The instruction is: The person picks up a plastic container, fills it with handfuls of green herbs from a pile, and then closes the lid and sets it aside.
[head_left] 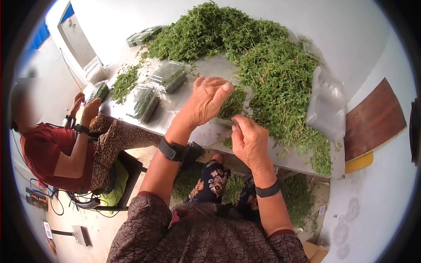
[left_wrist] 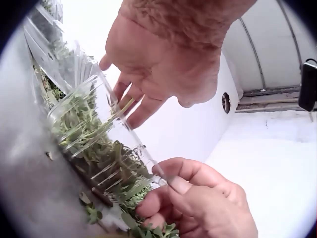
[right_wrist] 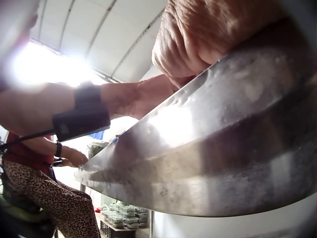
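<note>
A clear plastic box (head_left: 224, 121) (left_wrist: 93, 130) filled with green leafy sprigs lies between the two hands at the table's front. My left hand (head_left: 205, 100) (left_wrist: 166, 59) is held over its left side, fingers extended and slightly bent, some behind the clear rim in the left wrist view. Thumb and fingers of my right hand (head_left: 251, 139) (left_wrist: 198, 201) pinch the near rim corner, with loose sprigs below them. In the right wrist view my right hand (right_wrist: 198, 42) is at the table edge, its fingertips hidden, and my left hand (right_wrist: 151, 96) is beyond it.
A large heap of greens (head_left: 276, 74) covers the back and right of the metal table (head_left: 175, 100). Filled boxes (head_left: 170, 75) stand to the left, empty clear trays (head_left: 326, 105) to the right. Another person (head_left: 59, 151) sits at the left, hands at a box. Stacked boxes (right_wrist: 124, 215) are below.
</note>
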Tool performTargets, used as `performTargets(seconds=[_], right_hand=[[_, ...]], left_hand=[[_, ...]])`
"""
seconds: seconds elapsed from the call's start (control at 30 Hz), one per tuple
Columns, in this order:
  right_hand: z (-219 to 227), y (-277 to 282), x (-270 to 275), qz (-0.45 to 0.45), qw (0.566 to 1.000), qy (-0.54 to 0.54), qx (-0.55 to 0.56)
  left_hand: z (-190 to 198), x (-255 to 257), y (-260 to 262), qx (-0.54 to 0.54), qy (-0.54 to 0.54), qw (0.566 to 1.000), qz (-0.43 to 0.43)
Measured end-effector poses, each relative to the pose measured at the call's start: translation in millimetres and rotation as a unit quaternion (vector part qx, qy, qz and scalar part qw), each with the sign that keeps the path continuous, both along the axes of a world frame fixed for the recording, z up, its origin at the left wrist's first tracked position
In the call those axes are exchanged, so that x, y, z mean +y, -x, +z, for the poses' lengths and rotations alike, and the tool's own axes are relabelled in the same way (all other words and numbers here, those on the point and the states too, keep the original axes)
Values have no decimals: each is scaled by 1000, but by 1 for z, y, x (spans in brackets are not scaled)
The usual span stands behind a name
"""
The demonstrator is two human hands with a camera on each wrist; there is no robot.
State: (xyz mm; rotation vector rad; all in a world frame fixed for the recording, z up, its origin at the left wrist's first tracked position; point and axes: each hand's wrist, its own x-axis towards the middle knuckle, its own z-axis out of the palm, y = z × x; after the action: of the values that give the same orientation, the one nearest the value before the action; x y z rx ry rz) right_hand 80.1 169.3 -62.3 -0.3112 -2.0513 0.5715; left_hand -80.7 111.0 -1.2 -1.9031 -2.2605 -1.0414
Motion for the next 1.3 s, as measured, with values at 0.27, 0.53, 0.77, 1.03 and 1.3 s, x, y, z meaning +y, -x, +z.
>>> performTargets(seconds=[0.27, 0.53, 0.77, 1.03, 1.3], right_hand=[[0, -1, 3, -1, 1000, -19, -12], [3, -2, 2, 2, 1000, -15, -15], [2, -1, 2, 3, 1000, -18, -16], [2, -2, 0, 5, 1000, 5, -30], [3, -2, 1, 5, 999, 8, -36]], left_hand=[[-6, -1, -13, 125, 101, 981, -107], [0, 4, -1, 62, 49, 992, -99], [-12, 13, -1, 129, 180, 974, -43], [-7, -14, 18, -82, -41, 995, -33], [-16, -32, 19, 4, 25, 996, -85]])
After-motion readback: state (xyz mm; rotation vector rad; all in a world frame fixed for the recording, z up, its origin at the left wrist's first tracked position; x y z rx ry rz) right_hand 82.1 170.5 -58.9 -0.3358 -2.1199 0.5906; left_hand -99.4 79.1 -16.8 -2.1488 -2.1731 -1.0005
